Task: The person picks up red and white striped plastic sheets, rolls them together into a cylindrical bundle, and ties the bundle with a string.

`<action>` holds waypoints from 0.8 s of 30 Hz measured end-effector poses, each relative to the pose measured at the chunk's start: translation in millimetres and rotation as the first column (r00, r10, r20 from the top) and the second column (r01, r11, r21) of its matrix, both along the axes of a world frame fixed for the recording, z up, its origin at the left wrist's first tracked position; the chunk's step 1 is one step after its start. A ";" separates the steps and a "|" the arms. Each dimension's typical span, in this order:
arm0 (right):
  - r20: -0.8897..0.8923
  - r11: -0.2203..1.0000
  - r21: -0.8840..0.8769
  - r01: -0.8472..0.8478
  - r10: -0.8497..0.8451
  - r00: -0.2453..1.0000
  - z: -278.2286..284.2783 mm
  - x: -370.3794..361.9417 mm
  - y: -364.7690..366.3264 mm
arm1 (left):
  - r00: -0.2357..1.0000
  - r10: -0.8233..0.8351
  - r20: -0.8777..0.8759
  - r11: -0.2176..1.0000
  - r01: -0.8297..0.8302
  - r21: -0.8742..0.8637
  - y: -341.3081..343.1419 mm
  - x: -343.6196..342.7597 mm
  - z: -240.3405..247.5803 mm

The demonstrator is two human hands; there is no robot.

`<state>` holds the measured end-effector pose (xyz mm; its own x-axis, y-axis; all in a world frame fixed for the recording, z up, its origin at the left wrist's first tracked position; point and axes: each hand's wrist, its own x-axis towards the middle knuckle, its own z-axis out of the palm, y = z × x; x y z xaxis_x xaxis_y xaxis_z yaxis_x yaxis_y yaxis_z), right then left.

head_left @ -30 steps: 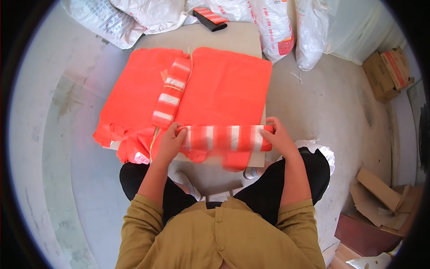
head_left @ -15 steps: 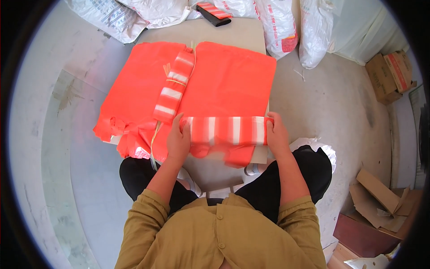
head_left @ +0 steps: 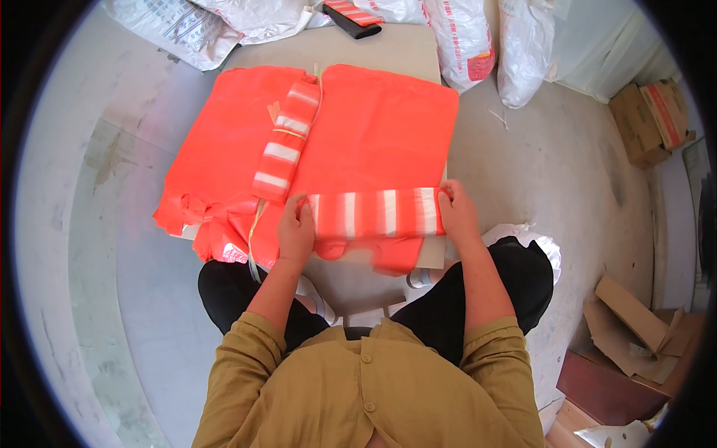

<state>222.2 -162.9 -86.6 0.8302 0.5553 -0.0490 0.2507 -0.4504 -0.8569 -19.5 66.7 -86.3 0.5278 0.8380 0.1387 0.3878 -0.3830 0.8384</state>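
Observation:
My left hand (head_left: 297, 233) is closed on the left end of a folded bundle of red-and-white striped plastic bags (head_left: 375, 213). The right hand (head_left: 460, 213) grips its other end, with the thumb on top. Stretched level between them, the bundle lies over the near edge of a right-hand stack of red plastic bags (head_left: 381, 127). Loose red handle flaps hang below it, slightly blurred. A second striped roll (head_left: 280, 153), tied with a thin band, rests between that stack and the left-hand red stack (head_left: 224, 127).
Under the stacks lies a cardboard sheet (head_left: 403, 48). White woven sacks (head_left: 459, 45) line the far side, with a striped and black roll (head_left: 351, 22) before them. Cardboard boxes (head_left: 648, 127) stand at the right, and an opened carton (head_left: 635, 332) sits lower right.
The right end of the striped bundle has risen slightly, so the bundle tilts a little. Both hands keep their hold, and the whole view has shifted slightly.

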 end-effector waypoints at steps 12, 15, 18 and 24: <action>0.097 0.977 0.211 0.016 -0.037 0.995 -26.8 13.2 -26.1 | 0.979 0.148 0.141 0.887 -0.068 -0.457 14.2 -33.0 8.5; -0.027 0.993 0.117 -0.020 0.023 0.999 -3.5 9.9 -33.6 | 0.969 0.131 0.211 0.816 0.016 -0.578 19.8 -51.4 -5.7; -0.206 0.996 0.071 -0.045 0.059 0.977 7.3 6.4 -39.3 | 0.975 0.110 0.193 0.805 0.026 -0.593 11.5 -51.0 3.1; -0.223 0.987 0.153 -0.041 0.075 0.972 3.9 5.7 -43.5 | 0.971 0.155 0.179 0.806 -0.020 -0.591 2.0 -44.6 8.5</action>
